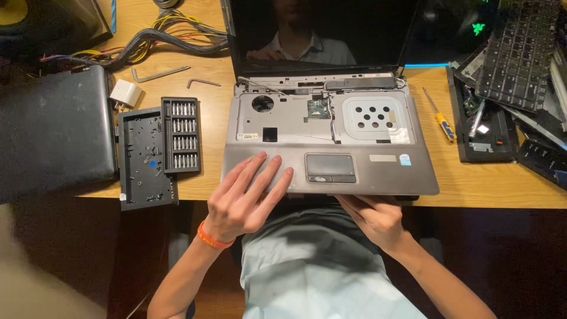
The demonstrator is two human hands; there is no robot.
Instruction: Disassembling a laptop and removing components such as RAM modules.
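Note:
A grey laptop [360,174] lies open on the wooden desk [502,183] with its keyboard removed, bare metal and a small circuit board showing under the dark screen [319,29]. My left hand [242,198] rests flat on the left palm rest, fingers spread, an orange band on the wrist. My right hand [375,215] reaches under the laptop's front edge below the touchpad [331,167], fingers curled beneath the base. The laptop's front edge overhangs the desk edge slightly.
A black screwdriver-bit case [181,134] and its open lid with loose screws [144,159] lie left of the laptop. A dark closed laptop [53,133], white charger [126,93], two hex keys [159,73], cable bundle [153,41], yellow-handled screwdriver [440,115], and stacked keyboards and parts [514,77] surround it.

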